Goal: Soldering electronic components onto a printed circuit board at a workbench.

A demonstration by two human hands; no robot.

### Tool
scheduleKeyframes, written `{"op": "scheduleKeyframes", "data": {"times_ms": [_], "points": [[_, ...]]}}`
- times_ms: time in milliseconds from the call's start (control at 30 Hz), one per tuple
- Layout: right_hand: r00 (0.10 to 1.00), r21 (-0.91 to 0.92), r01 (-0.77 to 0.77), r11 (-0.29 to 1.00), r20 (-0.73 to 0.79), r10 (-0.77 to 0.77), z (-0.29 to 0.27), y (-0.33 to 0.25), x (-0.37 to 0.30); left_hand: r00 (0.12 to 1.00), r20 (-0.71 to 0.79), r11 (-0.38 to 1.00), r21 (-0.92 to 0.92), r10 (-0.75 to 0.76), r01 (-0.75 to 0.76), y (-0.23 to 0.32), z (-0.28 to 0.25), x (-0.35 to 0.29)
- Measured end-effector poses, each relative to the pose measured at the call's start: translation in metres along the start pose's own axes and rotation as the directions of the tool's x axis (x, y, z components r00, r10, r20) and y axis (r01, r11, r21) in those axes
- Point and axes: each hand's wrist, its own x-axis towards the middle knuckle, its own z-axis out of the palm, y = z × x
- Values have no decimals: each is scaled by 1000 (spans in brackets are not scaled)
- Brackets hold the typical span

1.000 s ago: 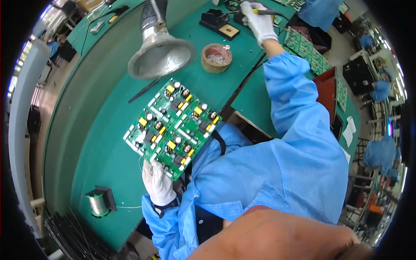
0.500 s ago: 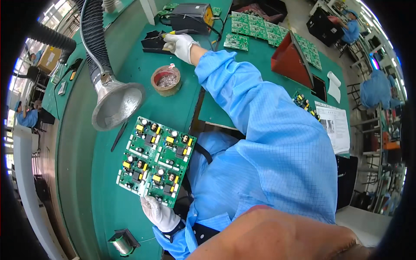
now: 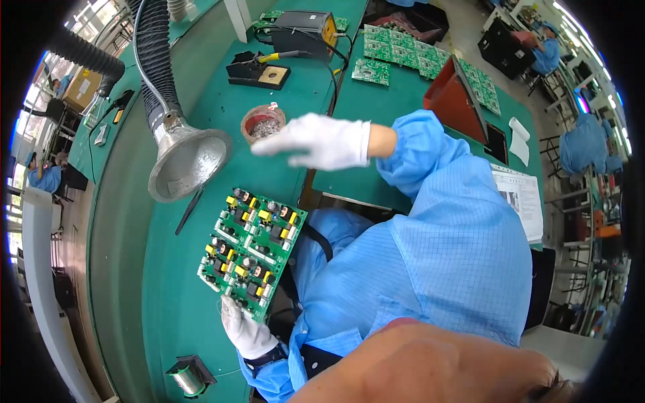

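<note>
My left hand [image 3: 246,330], in a white glove, pinches the near edge of a green circuit board panel [image 3: 254,252]. The panel carries several repeated groups of yellow, black and white parts, and it tilts above the bench. My right hand [image 3: 316,141], also gloved, is in the air beside a round tub [image 3: 262,125] with bits of metal in it. Its fingers are stretched out, somewhat smeared by motion, and nothing shows in them. Farther off, a soldering iron [image 3: 285,54] with a yellow band rests in its black stand [image 3: 245,70].
A fume extractor's metal hood [image 3: 190,164] hangs left of the panel, with a black stick-like tool [image 3: 189,213] below it. A solder spool [image 3: 188,380] stands at the near left. Behind are a soldering station [image 3: 306,28], more green boards [image 3: 396,47] and a red bin [image 3: 449,101].
My right hand has left the soldering iron in its stand and come back toward me, past the tub. The panel in my left hand has tilted and shifted slightly right.
</note>
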Motion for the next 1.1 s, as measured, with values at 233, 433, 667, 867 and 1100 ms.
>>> {"op": "scheduleKeyframes", "data": {"times_ms": [233,433,667,867,1100], "points": [[941,-32,334,942,63,-332,61,-6,10,963,211,797,-544,-170,260,-5,-11,4],[795,-80,585,807,-136,-591,65,-16,27,955,-103,943,-218,-279,252,24,-8,0],[962,163,254,953,-141,-232,71,-43,50,920,-264,806,586,289,-85,51,-11,13],[989,179,-131,975,-45,142,90,-21,48,977,-13,834,524,212,-174,38,27,23],[919,-93,164,982,-346,-187,68,-50,33,993,27,797,593,118,-111,41,55,19]]}}
